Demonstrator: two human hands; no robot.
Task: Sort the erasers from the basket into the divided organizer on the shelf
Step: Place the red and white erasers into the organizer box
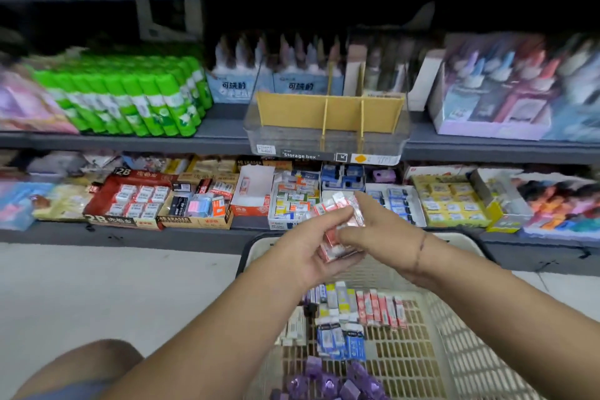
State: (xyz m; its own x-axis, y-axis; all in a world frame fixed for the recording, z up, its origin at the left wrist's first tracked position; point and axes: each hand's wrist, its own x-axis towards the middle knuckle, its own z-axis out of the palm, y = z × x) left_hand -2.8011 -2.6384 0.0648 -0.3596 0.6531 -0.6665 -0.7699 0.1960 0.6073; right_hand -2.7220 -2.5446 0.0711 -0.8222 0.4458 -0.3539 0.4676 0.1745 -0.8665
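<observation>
I've got both hands on a stack of pink erasers point(331, 242): left hand point(302, 258) cupping it from below, right hand point(376, 229) pinching the top, above the basket point(454, 318). The divided organizer point(328, 107) on the shelf point(220, 128) looks empty (its clear front is blurry), so I judge sorting barely begun. Blue erasers point(344, 338), more pink and purple ones point(324, 380) lie in the basket.

A thin dark thread band point(422, 248) is worn around the wrist of the right hand point(373, 224). Both forearms point(201, 344) are left bare, and blue-grey shorts fabric point(74, 392) is seen beside a knee point(97, 359).
</observation>
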